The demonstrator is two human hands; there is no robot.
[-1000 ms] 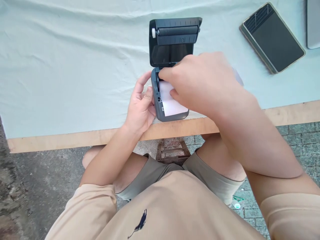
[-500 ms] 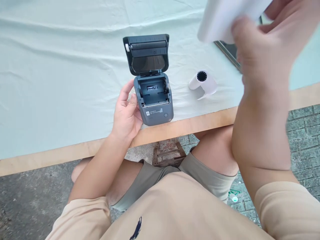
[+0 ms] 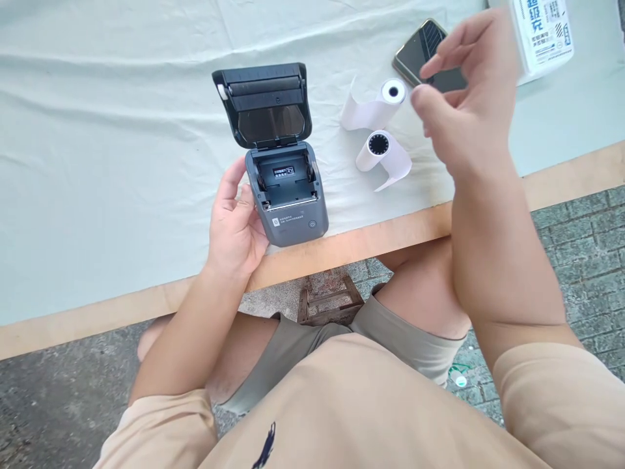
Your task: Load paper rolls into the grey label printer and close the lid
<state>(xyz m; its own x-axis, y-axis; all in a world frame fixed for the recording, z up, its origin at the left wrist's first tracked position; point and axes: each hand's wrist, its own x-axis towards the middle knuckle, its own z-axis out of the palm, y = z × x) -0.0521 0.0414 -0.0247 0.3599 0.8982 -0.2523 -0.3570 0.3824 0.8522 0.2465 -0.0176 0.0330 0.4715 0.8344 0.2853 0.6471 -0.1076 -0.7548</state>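
A dark grey label printer [image 3: 293, 225] stands by the table's front edge with its lid [image 3: 266, 104] raised, and its paper bay shows no roll. My left hand [image 3: 237, 225] grips the printer's left side, thumb against the casing. To the right of the printer lie two white paper rolls with loose tails: a fuller paper roll [image 3: 393, 92] farther back and a small paper roll [image 3: 367, 156] with a black toothed core nearer me. My right hand [image 3: 471, 98] hovers right of the fuller roll, fingers apart and holding nothing.
A smartphone [image 3: 415, 52] lies behind my right hand, partly covered by it. At the back right is a white box [image 3: 547, 39] with blue printing. A pale cloth [image 3: 122, 163] covers the table, whose wooden edge [image 3: 351, 247] runs above my legs.
My right hand has put the fuller paper roll down behind the small one and let go, drawing back to the right. My left hand still holds the printer.
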